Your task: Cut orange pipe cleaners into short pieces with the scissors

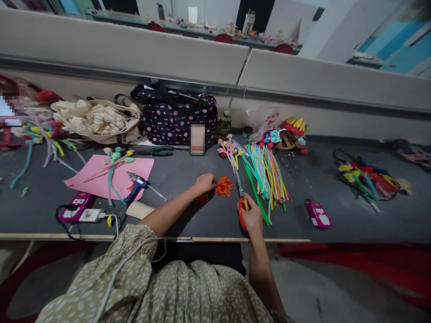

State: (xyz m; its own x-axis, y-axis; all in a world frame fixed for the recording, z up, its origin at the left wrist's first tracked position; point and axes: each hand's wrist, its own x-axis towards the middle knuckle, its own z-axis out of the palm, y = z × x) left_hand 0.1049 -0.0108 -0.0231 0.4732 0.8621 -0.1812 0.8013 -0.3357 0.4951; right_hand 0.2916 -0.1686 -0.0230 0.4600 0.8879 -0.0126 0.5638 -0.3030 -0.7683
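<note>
My left hand (205, 183) is closed in a pinch on the grey table (188, 215), touching a small pile of orange pipe-cleaner pieces (224, 186). What it pinches is too small to name. My right hand (252, 215) grips red-handled scissors (241, 211), blades pointing away toward a fan of coloured pipe cleaners (266, 172). A few pink pipe-cleaner flowers (226, 148) lie at the far end of the blades.
A blue glue gun (135, 186) rests on pink paper (111, 177). Behind stand a dotted dark bag (178, 116), a cream cloth bag (101, 119) and green pliers (161, 151). A pink box (318, 214) and another flower bundle (370, 177) lie right.
</note>
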